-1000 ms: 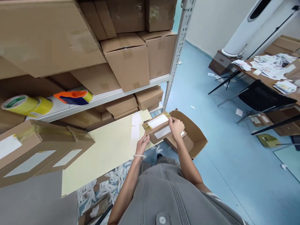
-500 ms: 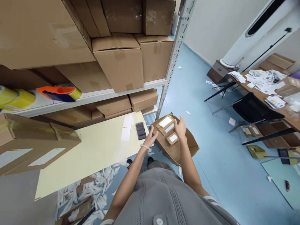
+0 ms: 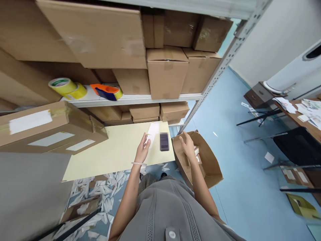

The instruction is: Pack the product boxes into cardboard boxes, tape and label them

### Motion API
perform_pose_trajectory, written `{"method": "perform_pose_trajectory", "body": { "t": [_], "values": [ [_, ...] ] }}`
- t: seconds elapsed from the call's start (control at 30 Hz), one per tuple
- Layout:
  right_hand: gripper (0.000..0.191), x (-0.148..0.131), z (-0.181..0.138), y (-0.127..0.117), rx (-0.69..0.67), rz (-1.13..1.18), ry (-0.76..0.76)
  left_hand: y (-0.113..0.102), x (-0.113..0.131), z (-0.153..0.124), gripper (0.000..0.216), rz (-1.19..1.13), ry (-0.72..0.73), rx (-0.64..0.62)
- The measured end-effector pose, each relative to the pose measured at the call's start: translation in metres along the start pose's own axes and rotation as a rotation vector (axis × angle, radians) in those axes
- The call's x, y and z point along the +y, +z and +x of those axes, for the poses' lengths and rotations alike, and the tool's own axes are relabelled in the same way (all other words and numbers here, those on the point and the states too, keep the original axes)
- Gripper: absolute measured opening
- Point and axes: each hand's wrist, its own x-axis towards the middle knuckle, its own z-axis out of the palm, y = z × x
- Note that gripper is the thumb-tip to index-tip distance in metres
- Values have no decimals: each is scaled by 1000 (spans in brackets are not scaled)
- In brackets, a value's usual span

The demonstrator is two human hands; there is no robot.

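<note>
My left hand [image 3: 142, 150], with a pale bangle on its wrist, is open over the cream tabletop [image 3: 117, 144]. Its fingertips are at the lower end of a white paper strip [image 3: 151, 131]; whether they touch it I cannot tell. To the right of this hand lies a dark phone [image 3: 164, 142], its screen blurred. My right hand [image 3: 187, 147] is open above the near-left part of an open carton [image 3: 212, 160], with nothing visible in it. Inside the carton are small brown boxes with white labels [image 3: 197, 151], partly hidden by that hand and forearm.
A metal shelf [image 3: 180, 97] full of brown cartons [image 3: 168, 78] rises behind the tabletop. Yellow tape rolls [image 3: 67, 88] and an orange-blue tape dispenser [image 3: 107, 91] sit on it. A large labelled carton [image 3: 55, 127] stands at left. Paper scraps [image 3: 110, 190] litter the floor; a black chair [image 3: 296, 144] is at right.
My view has swung left. My left hand has moved from beside the phone, near the carton, to the paper strip. My right hand remains over the carton, now covering more of the small boxes.
</note>
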Motion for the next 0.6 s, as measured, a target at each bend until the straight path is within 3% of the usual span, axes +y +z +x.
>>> {"method": "perform_pose_trajectory", "body": {
  "t": [0.2,0.4,0.5,0.6],
  "values": [
    [45,-62,15,52,-118,158,-357,-107,-6,-18,66,45,-51,283],
    [44,-117,12,131,-327,208,-472,-218,-44,-74,67,33,-149,672],
    [45,-145,6,171,-414,227,-495,-257,-66,-106,68,-18,-207,815],
    [47,-171,-5,211,-497,258,-531,-282,-83,-137,68,-44,-222,932]
  ]
}}
